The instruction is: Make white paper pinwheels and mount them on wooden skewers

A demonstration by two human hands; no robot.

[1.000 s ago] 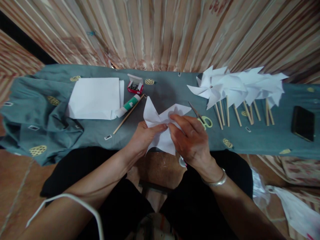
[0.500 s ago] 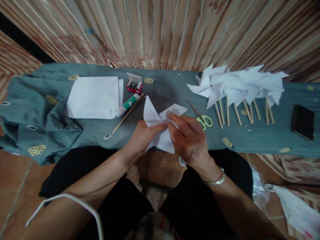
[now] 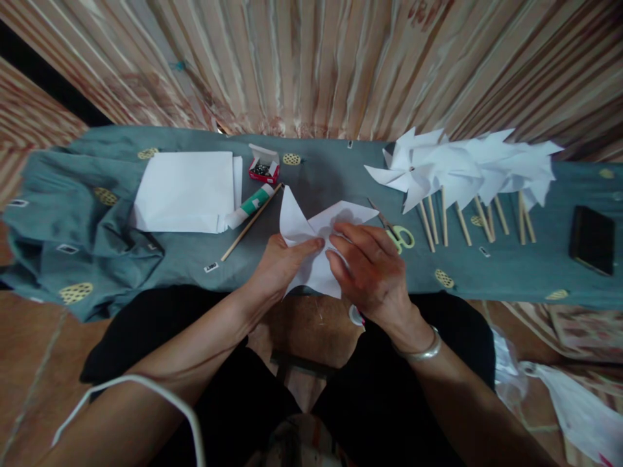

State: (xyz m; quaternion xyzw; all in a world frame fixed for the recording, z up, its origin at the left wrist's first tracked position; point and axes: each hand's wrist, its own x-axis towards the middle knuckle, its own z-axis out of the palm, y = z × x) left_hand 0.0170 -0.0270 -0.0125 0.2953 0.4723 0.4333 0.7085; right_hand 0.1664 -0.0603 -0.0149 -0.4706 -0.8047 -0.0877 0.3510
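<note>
A white paper pinwheel (image 3: 318, 269), with no stick on it, is held in front of me at the table's near edge. My left hand (image 3: 280, 263) grips it from the left, the thumb pressed near its middle. My right hand (image 3: 372, 266) is on its right side, fingers curled and bent over the paper; its fingertips partly hide the sheet. Left of the pinwheel lie a wooden stick (image 3: 250, 224) and a green-and-white glue tube (image 3: 252, 206). Just beyond my right hand are light-green-handled scissors (image 3: 402, 239).
A stack of white paper (image 3: 187, 191) lies left, near an open red box (image 3: 264, 165) of small dark pieces. Several finished pinwheels (image 3: 467, 165) on sticks rest at right, beside a black phone (image 3: 592, 240). A green cloth (image 3: 311, 152) covers the table; a curtain hangs behind.
The pinwheel's upper right blade has spread further to the right, its tip now reaching the scissors. My right fingers have shifted slightly; my left hand keeps its hold.
</note>
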